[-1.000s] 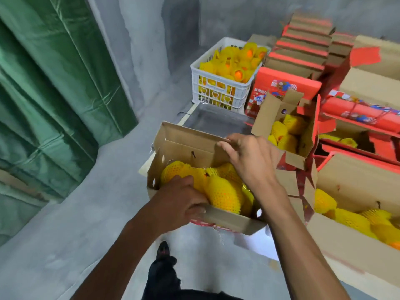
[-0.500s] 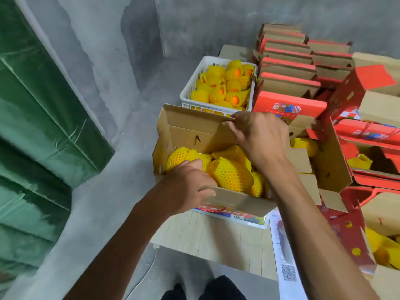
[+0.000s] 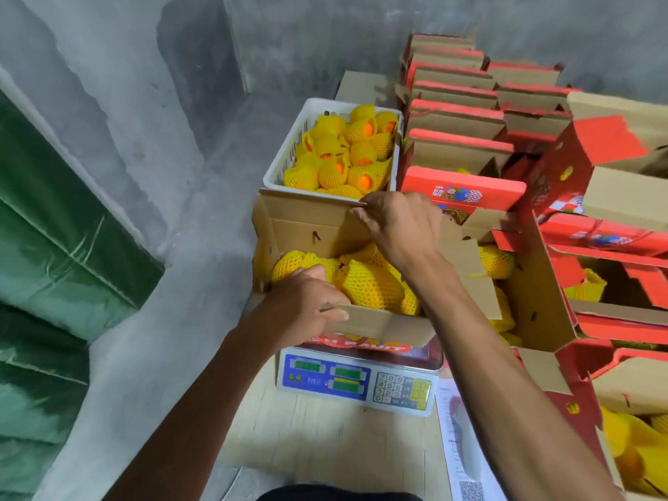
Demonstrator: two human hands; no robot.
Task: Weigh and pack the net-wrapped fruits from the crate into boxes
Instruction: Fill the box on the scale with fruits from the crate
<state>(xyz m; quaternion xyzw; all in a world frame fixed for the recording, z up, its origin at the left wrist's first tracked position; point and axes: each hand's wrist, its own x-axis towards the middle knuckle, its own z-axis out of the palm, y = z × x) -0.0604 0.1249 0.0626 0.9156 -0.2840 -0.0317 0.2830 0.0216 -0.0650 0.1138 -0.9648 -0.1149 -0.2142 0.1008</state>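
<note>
Box: an open cardboard box (image 3: 307,226) sits on the scale (image 3: 358,381), its flaps up, its red printed side facing the person.
Fruits: yellow net-wrapped fruits (image 3: 372,287) fill the box up to its near wall; one at the left end lies just under the left hand.
Left hand: the left hand (image 3: 300,309) grips the near wall of the box, thumb outside along the cardboard edge, fingers curled over into the box and touching the netting.
Right hand: the right hand (image 3: 401,226) pinches the top edge of the far flap, fingers curled over it, forearm crossing above the fruits.
Scale: white, with a blue panel, green displays and a keypad, standing on a pale wooden table (image 3: 325,439); the readings are too blurred to read.
Crate: a white plastic crate (image 3: 285,164) just behind the box holds more netted fruits, some showing orange through the net openings.
Other boxes: red and brown boxes (image 3: 459,121) are stacked to the right; an open one (image 3: 535,294) beside the scale holds netted fruits.
Paper: a printed sheet (image 3: 459,446) lies on the table right of the scale.
Left side: a green tarpaulin (image 3: 54,247) against a grey wall.
</note>
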